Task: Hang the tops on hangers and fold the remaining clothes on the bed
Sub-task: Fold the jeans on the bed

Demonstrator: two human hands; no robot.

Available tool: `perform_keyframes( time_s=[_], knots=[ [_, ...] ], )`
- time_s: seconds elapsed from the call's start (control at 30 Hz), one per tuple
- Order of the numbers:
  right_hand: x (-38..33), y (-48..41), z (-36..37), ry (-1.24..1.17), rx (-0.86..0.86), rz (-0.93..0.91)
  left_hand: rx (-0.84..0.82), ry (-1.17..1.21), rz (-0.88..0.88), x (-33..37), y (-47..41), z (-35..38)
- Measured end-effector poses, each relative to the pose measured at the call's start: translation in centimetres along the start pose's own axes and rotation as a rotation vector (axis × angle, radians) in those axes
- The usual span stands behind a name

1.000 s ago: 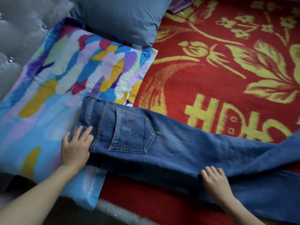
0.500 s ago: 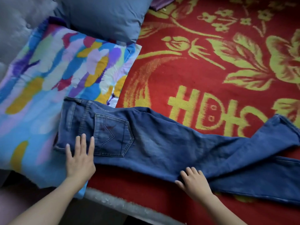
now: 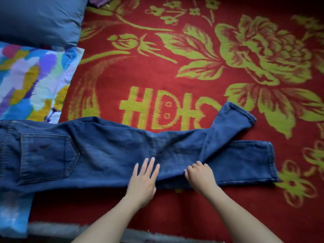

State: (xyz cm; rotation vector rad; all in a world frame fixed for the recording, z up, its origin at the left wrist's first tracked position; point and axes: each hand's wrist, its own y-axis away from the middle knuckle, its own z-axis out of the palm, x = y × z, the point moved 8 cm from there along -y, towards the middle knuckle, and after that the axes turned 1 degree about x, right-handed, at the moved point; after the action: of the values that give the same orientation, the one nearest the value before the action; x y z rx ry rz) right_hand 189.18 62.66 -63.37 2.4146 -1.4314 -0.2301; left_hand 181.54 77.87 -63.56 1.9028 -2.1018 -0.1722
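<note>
Grip: left hand (image 3: pixel 142 179) flat, released, pressing jeans (image 3: pixel 108 151); right hand (image 3: pixel 199 176) curled on denim, pinch unclear.
Blanket (image 3: pixel 175 71): bare far and right.
Jeans: along near edge, waistband left over colourful pillow (image 3: pixel 26 81), hems splayed right.

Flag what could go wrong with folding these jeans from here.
The jeans have splayed legs: the upper leg angles away from the lower leg, so folding now would likely come out crooked. The waist end rests on the patterned pillow while the legs lie on the red blanket; that uneven base may let denim slide. Only the left hand presses flat; the right hand curls into fabric, so a tug could bunch it.
</note>
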Motion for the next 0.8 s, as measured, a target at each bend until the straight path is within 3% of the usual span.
perform_keyframes(
  time_s=[0.13, 0.23, 0.37, 0.47, 0.57, 0.67, 0.8],
  knots=[
    [2.3, 1.6, 0.9, -0.088, -0.087, 0.086, -0.168, 0.01, 0.082, 4.5, -1.8, 2.5],
    [6.0, 2.6, 2.2, -0.192, -0.141, 0.258, -0.245, 0.013, 0.096, 6.8, -2.5, 3.7],
    [11.1, 5.2, 3.2, -0.21, -0.364, 0.456, -0.295, -0.012, 0.122, 9.6, -2.6, 4.3],
    [13.0, 5.3, 3.8, -0.359, -0.362, 0.526, -0.269, -0.006, 0.105, 10.3, -3.6, 3.9],
    [14.1, 3.3, 1.2, -0.436, -0.173, 0.621, -0.227, -0.004, 0.069, 10.7, -4.8, 3.4],
    [15.7, 0.5, 0.1, -0.523, -0.096, 0.73, -0.194, -0.05, 0.051, 10.9, -5.6, 3.2],
    [17.3, -2.6, -0.3, -0.484, -0.079, 0.772, -0.133, -0.083, 0.064, 10.6, -5.6, 2.1]
  ],
)
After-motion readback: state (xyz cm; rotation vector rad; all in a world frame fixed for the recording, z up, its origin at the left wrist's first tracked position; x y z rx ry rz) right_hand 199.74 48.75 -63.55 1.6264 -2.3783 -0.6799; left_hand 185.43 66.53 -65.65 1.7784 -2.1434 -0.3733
